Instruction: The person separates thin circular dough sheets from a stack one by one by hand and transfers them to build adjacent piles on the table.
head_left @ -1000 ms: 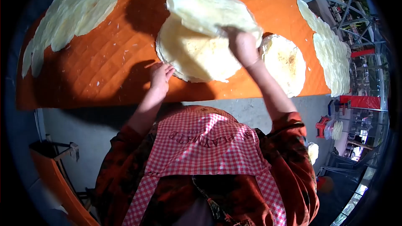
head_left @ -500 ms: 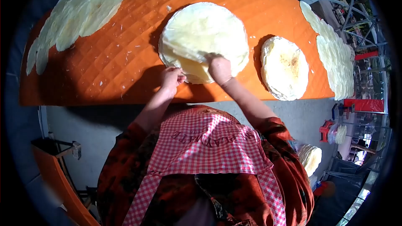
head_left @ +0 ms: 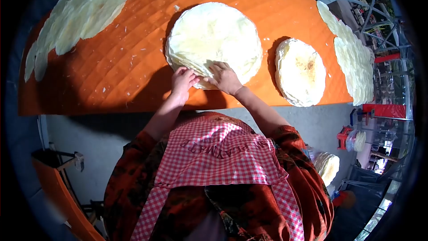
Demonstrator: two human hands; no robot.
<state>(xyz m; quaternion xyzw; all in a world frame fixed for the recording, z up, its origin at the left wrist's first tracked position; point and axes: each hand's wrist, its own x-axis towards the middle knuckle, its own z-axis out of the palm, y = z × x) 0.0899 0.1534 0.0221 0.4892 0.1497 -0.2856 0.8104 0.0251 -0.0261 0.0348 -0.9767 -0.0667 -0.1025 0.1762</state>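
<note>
In front of me a large round stack (head_left: pixel 214 35) of thin, pale, wafer-like sheets lies on the orange table cover. My right hand (head_left: pixel 226 79) rests on the stack's near part, palm down with its fingers spread. At the near left rim is my left hand (head_left: pixel 183 81), its fingers slightly bent and apart, touching the edge of the sheets. The two hands almost meet at the thumb side. Under the fingers the sheet edges look a little wrinkled.
A smaller round stack (head_left: pixel 301 71) with a browned patch sits to the right. Overlapping sheets (head_left: pixel 89 13) spread at the far left, and more sheets (head_left: pixel 354 58) line the right edge. White crumbs dot the orange cover (head_left: pixel 120 62). Another stack (head_left: pixel 327 168) stands below the table level.
My right hand has gone from a closed grip on a raised sheet to lying flat and open, slightly lower and left. That sheet now lies down on the stack. My left hand's fingers have loosened.
</note>
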